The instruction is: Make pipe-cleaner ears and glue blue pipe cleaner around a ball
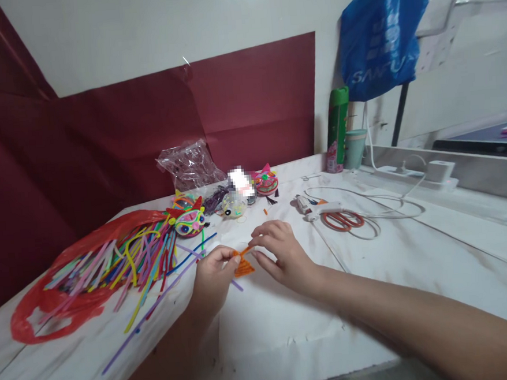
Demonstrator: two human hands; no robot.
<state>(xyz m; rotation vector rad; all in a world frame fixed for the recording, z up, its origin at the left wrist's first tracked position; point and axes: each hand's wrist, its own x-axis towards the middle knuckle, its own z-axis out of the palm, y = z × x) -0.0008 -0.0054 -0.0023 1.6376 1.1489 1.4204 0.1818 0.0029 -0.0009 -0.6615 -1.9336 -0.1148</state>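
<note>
My left hand (214, 276) pinches a small orange pipe-cleaner piece (243, 266), wound into a flat triangle, just above the white table (289, 332). My right hand (279, 252) meets it from the right, its thumb and forefinger closed on the loose orange end at the top of the triangle. A purple pipe cleaner (158, 312) lies on the table under my left hand.
A heap of coloured pipe cleaners (128, 259) lies on a red plastic bag (49, 308) at left. Small colourful craft figures (189, 220) and a clear bag (188, 162) sit behind. A glue gun (313, 208), red scissors (342, 220) and white cable (385, 204) lie right.
</note>
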